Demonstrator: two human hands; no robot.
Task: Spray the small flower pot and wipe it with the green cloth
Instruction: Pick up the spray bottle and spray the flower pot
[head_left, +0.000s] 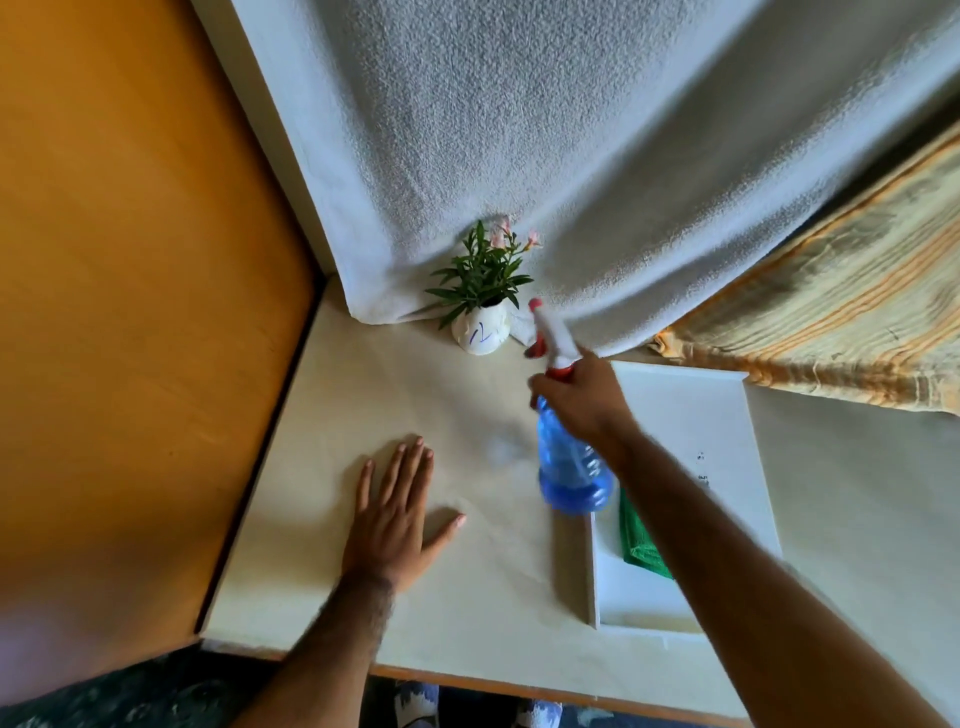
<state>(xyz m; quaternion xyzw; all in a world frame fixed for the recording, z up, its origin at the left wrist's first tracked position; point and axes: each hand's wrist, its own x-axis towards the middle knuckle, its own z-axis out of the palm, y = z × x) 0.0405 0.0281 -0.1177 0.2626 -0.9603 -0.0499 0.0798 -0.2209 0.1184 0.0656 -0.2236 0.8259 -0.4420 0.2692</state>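
Note:
A small white flower pot (480, 332) with green leaves and pink blooms stands at the back of the table, against the white towel. My right hand (584, 397) grips the neck of a blue spray bottle (569, 462) held off the table, its white and red nozzle aimed toward the pot from the right. My left hand (397, 519) lies flat on the table, fingers spread, holding nothing. The green cloth (639, 540) rests folded in a white tray, partly hidden by my right forearm.
The white tray (691, 415) takes up the table's right side. A white towel (519, 156) hangs behind the pot, with a striped orange cloth (831, 312) to its right. An orange wooden panel (130, 312) borders the table on the left.

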